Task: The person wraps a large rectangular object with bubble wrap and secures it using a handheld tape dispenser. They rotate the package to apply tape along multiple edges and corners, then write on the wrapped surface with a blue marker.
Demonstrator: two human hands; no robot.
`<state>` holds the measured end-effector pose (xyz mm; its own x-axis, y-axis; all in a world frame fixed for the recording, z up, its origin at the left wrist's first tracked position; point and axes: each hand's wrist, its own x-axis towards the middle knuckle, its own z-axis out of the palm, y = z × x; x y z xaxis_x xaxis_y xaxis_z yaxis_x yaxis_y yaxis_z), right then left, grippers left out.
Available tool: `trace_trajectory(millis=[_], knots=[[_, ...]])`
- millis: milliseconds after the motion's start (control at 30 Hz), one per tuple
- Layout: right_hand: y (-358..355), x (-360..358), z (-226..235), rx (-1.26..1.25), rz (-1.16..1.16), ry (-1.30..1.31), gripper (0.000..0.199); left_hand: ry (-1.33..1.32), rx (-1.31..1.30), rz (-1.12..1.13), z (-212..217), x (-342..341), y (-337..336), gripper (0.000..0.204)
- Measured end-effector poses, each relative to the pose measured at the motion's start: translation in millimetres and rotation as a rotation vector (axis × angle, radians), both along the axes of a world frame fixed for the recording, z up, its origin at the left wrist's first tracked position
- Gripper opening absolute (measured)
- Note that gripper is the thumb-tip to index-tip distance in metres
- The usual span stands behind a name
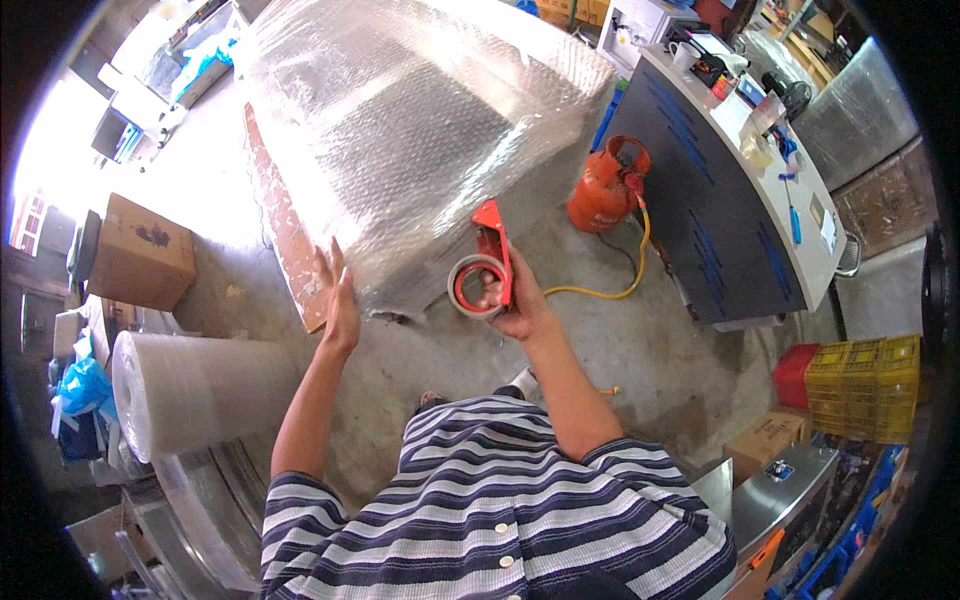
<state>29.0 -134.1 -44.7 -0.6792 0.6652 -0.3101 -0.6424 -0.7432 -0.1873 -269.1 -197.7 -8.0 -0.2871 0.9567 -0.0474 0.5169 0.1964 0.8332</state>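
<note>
My right hand (522,297) grips a red tape dispenser (491,232) that carries a roll of tape. Its fingers reach through the core of the roll, and the dispenser's flat end points up and away from me. My left hand (341,300) has its fingers stretched out, with nothing in it. It is beside the near left corner of a large bulky load wrapped in bubble wrap (410,120), and I cannot tell whether it touches. A long reddish-brown board (283,222) with a scuffed surface lies along the load's left side.
An orange gas cylinder (605,185) with a yellow hose (612,294) stands right of the load, near a grey desk (715,190). On the left are a cardboard box (142,252) and a big bubble wrap roll (205,385). Yellow crates (862,388) stand at right.
</note>
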Motion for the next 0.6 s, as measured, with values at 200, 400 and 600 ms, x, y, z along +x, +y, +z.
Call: trace_trajectory(millis=[200, 400, 600], knots=[[-66.1, -66.2, -8.4, -0.059, 0.085, -0.04, 0.051, -0.28, 0.05, -0.198, -8.4, -22.4, 3.5, 0.086], [-127.9, -130.3, 5.2, -0.067, 0.043, -0.22, 0.051, -0.403, -0.069, -0.297, -0.1, -34.0, 0.8, 0.091], [-165.7, -161.2, 4.0, -0.081, 0.092, -0.259, 0.056, 0.185, -0.229, -0.396, 34.4, -22.4, 2.4, 0.126]])
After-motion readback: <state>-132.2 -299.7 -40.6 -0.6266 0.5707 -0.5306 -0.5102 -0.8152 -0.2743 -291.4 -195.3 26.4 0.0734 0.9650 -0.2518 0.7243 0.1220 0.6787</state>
